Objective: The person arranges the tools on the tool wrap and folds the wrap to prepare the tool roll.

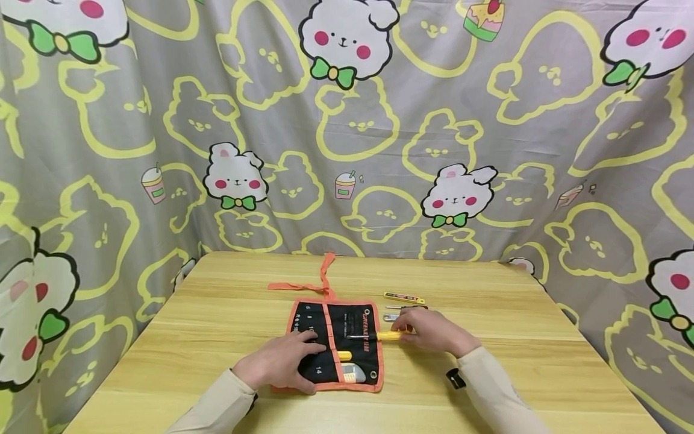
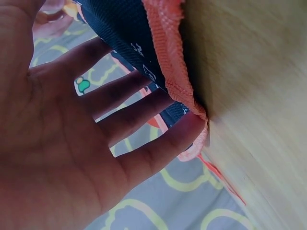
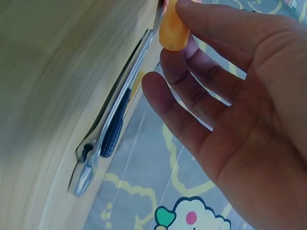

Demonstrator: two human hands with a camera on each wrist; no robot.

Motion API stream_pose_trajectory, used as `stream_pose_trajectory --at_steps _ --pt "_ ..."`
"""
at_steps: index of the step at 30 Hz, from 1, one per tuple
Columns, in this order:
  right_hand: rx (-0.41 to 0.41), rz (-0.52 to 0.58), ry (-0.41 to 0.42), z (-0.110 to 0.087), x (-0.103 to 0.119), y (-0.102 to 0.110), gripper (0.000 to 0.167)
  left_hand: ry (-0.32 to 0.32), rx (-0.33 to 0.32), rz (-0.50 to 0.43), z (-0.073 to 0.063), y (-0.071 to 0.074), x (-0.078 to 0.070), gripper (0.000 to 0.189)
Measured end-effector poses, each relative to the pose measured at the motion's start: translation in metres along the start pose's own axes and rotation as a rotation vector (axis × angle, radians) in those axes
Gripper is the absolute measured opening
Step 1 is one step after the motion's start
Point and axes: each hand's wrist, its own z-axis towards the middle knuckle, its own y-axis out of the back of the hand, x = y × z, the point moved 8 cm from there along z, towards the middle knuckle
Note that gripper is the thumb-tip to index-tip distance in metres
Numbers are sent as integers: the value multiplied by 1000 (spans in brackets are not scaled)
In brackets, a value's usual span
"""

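On the table lies a black tool pouch [image 1: 355,313] with orange edging and a strip of pockets. My left hand [image 1: 284,355] rests on its left part with fingers spread; in the left wrist view the fingertips touch the fabric near the orange edge [image 2: 165,52]. My right hand [image 1: 431,330] pinches the yellow handle of a screwdriver [image 1: 386,336] between thumb and fingers. Its thin metal shaft points left over the pouch. A yellow handle [image 1: 345,355] and a grey-and-yellow utility knife [image 1: 353,374] stick out of the pockets.
Beyond my right hand lie a silver adjustable wrench [image 3: 96,139], a black-handled screwdriver [image 3: 115,127] and a flat yellow tool with a label [image 1: 403,297]. Orange tie straps [image 1: 325,274] stretch behind the pouch. A patterned curtain [image 1: 358,181] surrounds the wooden table [image 1: 217,301].
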Motion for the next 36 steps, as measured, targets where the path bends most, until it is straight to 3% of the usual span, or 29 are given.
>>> stream_pose_trajectory --at_steps 10,20,36 --pt "10 42 40 9 14 -4 10 1 -7 2 -1 1 -1 74" --pt "35 69 28 15 16 -10 18 3 0 -8 0 0 0 74" --pt "18 46 76 22 24 -18 23 5 4 -5 0 1 -1 74"
